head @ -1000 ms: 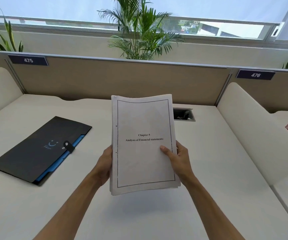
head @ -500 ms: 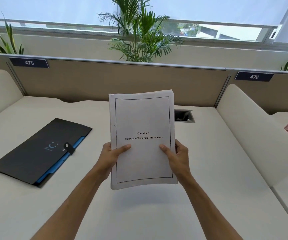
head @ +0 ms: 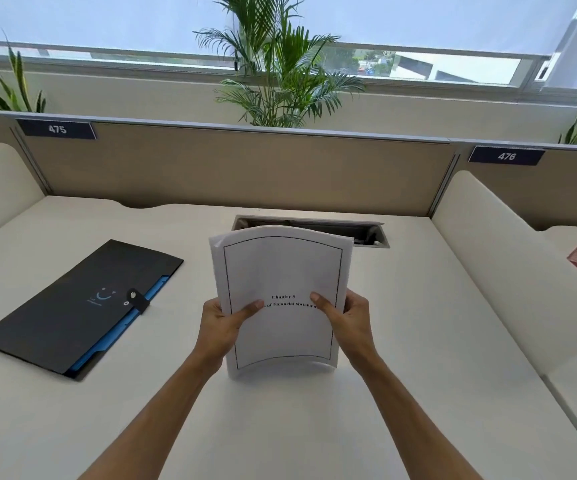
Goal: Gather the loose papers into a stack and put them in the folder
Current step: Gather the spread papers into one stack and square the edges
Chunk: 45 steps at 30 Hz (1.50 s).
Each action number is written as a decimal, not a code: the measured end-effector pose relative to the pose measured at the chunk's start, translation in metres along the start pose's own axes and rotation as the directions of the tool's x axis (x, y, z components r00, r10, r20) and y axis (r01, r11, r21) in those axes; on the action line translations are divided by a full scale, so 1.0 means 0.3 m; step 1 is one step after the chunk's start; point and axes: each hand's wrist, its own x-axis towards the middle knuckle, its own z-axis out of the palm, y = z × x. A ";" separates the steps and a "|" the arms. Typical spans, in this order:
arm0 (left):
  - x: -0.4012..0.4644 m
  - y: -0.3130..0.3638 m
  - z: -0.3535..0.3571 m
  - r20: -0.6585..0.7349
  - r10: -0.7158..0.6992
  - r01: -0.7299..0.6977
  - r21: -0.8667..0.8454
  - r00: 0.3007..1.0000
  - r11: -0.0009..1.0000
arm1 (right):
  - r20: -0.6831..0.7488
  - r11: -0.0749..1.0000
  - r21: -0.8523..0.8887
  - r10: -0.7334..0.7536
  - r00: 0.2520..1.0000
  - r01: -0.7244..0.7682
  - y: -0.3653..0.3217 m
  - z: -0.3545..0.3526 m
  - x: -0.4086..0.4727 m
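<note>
You hold the papers (head: 281,299) standing up on the desk (head: 418,341). Your left hand (head: 219,322) and right hand (head: 351,318) pinch the two sides, thumbs in front. Paper is light and floppy, and here it bends. Sheets could slip, so squeeze the edges together. The black folder (head: 72,306) lies shut, well apart on your left.
</note>
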 end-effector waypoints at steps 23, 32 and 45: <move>0.031 0.135 0.042 0.047 0.077 -0.075 -0.045 0.996 0.996 | -0.046 0.979 -0.050 -0.199 0.979 0.197 -0.143 -0.028 0.022; 0.020 0.129 0.046 0.032 0.057 -0.056 -0.021 0.998 0.998 | -0.032 0.987 -0.033 -0.156 0.987 0.155 -0.128 -0.027 0.022; 0.034 0.042 0.044 -0.059 -0.026 0.028 0.034 0.998 0.999 | -0.052 0.996 -0.083 0.035 0.998 -0.040 0.049 -0.042 0.001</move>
